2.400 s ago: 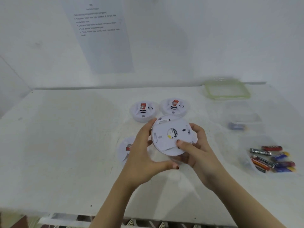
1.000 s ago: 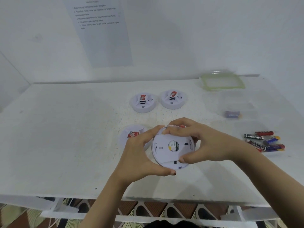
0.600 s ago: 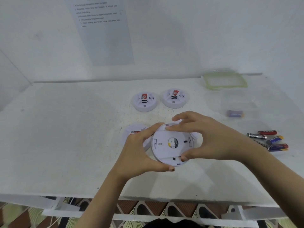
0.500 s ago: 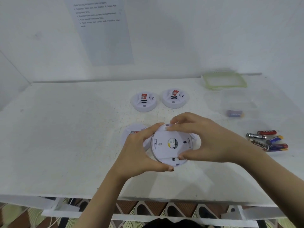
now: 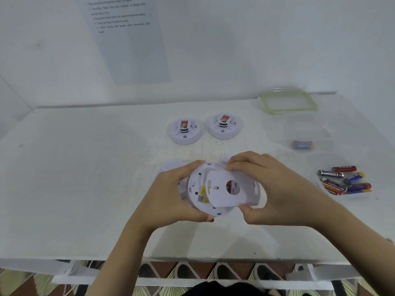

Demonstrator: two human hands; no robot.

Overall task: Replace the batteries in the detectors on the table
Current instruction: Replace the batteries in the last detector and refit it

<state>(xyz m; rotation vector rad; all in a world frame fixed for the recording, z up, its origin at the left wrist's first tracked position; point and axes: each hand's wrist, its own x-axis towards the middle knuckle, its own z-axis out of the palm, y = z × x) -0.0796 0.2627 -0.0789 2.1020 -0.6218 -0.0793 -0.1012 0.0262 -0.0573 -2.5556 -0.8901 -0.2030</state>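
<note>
The left hand (image 5: 171,197) grips a round white detector (image 5: 197,189) by its rim, with the fingers curled around the edge and the thumb under it. The right hand (image 5: 275,189) pinches the flat back cover (image 5: 222,196) between thumb and fingers. The cover sits shifted toward 3 o'clock, not lined up with the body, so part of the inside is showing. Something red is seen through the round hole of the cover, but I cannot tell what it is. The detector is held just above the surface (image 5: 85,178), near its front edge.

At 11 o'clock from the left hand, a white round piece (image 5: 168,167) lies mostly hidden. At 12 o'clock, well apart, two more detectors (image 5: 184,131) lie side by side and look closed. At 3 o'clock is a small pile of loose batteries (image 5: 344,180). At 2 o'clock one battery (image 5: 302,144) lies in a clear box, and beyond it is a lid (image 5: 288,101) with a green rim.

In my judgement the task is in the middle. One detector is open in the hands, and the battery exchange and the closing are left for it. Whether the two detectors at 12 o'clock already have new batteries cannot be told.
</note>
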